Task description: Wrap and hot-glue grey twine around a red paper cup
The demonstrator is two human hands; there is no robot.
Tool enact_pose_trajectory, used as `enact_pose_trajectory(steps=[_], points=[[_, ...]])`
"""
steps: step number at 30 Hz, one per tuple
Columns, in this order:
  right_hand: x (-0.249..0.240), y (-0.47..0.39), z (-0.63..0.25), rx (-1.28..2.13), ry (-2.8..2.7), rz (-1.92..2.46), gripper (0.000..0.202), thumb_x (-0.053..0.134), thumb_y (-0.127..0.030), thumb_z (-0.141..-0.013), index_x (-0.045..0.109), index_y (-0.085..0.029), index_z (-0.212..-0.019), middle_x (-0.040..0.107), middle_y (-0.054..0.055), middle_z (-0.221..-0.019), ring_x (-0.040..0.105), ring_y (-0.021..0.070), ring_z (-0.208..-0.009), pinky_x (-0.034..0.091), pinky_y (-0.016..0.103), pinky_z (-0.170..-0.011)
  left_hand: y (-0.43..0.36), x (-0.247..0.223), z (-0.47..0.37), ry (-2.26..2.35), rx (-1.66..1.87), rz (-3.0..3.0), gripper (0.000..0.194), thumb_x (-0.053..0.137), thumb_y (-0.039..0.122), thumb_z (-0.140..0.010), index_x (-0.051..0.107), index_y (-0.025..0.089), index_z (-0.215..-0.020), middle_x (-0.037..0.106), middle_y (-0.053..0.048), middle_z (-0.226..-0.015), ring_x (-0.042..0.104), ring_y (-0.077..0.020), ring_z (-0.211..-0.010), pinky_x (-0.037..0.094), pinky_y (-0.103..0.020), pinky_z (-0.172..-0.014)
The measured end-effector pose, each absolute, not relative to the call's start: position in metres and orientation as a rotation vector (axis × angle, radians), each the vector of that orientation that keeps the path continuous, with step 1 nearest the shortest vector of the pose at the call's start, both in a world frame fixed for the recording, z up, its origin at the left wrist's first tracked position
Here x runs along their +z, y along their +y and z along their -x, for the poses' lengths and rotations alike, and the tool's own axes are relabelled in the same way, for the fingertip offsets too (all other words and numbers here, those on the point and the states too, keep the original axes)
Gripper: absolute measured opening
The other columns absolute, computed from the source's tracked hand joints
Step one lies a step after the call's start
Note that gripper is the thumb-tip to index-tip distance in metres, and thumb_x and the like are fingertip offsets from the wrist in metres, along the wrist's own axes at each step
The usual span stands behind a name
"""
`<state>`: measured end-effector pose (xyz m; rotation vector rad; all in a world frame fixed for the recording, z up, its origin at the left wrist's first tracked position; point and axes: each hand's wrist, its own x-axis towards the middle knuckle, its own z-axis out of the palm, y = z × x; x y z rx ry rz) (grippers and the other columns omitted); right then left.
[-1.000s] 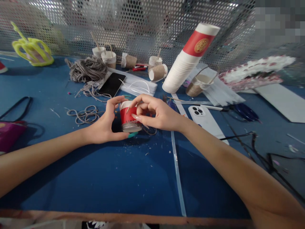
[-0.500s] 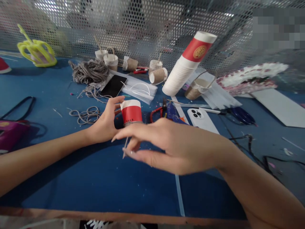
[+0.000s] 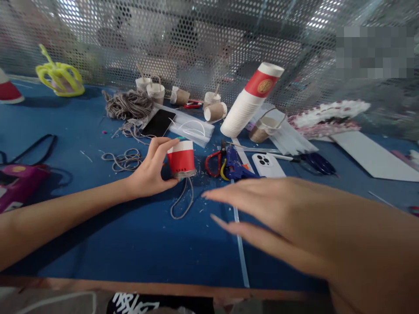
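Note:
My left hand grips a red and white paper cup by its side, just above the blue table. Grey cord is wound round the cup's lower end, and a loop of the same cord hangs down onto the table. My right hand is off to the right, apart from the cup, its thumb and fingers parted with nothing between them. Behind it lie a blue hot glue gun and red-handled scissors. A loose grey cord curls left of the cup.
A leaning stack of paper cups stands behind, with several cord-wrapped cups and a grey cord bundle along the mesh. A black phone, white phone, yellow basket-like craft and purple device lie around.
My right hand has let go of the cord and moved right, away from the cup. The cord's loop now hangs free. My left hand still holds the cup.

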<state>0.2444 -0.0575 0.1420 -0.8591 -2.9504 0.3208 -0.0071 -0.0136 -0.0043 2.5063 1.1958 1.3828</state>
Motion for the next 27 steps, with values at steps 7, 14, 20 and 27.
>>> enact_pose_trajectory(steps=[7, 14, 20, 27], points=[[0.089, -0.023, -0.216, 0.563, -2.489, 1.049, 0.077, 0.064, -0.036, -0.082, 0.026, -0.02, -0.146, 0.033, 0.015, -0.153, 0.033, 0.0324, -0.141, 0.038, 0.049, -0.11, -0.019, 0.0, 0.005, 1.128, 1.39, -2.741, 0.087, 0.065, 0.025, -0.075, 0.019, 0.018, -0.148, 0.047, -0.017, -0.128, 0.047, -0.0307, -0.115, 0.046, -0.051, -0.095], [0.035, -0.019, -0.195, 1.375, -2.003, 0.865, 0.087, 0.073, -0.03, -0.071, 0.02, -0.018, -0.14, 0.046, 0.018, -0.139, 0.052, 0.0268, -0.126, 0.042, 0.046, -0.108, -0.02, -0.004, 0.006, 0.916, 1.539, -2.747, 0.091, 0.069, 0.035, -0.076, 0.015, 0.017, -0.148, 0.042, -0.021, -0.139, 0.046, -0.034, -0.126, 0.047, -0.051, -0.095], [0.027, -0.019, -0.192, 1.748, -1.669, 0.809, 0.075, 0.077, -0.031, -0.065, 0.033, -0.02, -0.125, 0.047, 0.017, -0.137, 0.055, 0.0273, -0.121, 0.046, 0.046, -0.103, -0.015, -0.008, 0.006, 0.611, 1.723, -2.603, 0.089, 0.078, 0.035, -0.071, 0.026, 0.02, -0.142, 0.052, -0.016, -0.129, 0.053, -0.027, -0.122, 0.049, -0.049, -0.1], [0.023, -0.019, -0.194, 1.878, -1.484, 0.877, 0.069, 0.079, -0.029, -0.066, 0.04, -0.019, -0.122, 0.054, 0.013, -0.13, 0.058, 0.0233, -0.116, 0.044, 0.044, -0.105, -0.015, -0.008, 0.005, 0.699, 1.676, -2.526, 0.087, 0.081, 0.04, -0.066, 0.036, 0.015, -0.136, 0.058, -0.019, -0.123, 0.053, -0.0306, -0.121, 0.046, -0.053, -0.103]])
